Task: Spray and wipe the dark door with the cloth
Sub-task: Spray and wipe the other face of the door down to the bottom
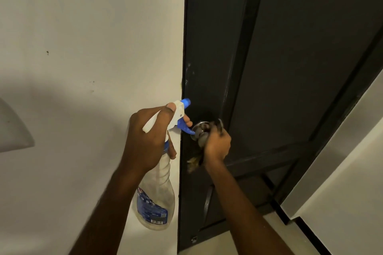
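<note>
Both hands full: left hand [149, 138] grips the bottle [157, 203], finger on trigger [185, 127]; right hand [217, 145] clutches the cloth [194, 161] against the knob [200, 128] on the door [290, 68]. Nozzle [186, 102] so close, spray might hit that hand or the wall [93, 27] instead.

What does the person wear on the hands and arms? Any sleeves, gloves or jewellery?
Nothing worn shows. The left hand and right hand have no gloves; the left forearm and right forearm are bare to the picture's edge, with no sleeve, watch or bracelet. The right hand is blurred, so a ring cannot be excluded.
</note>
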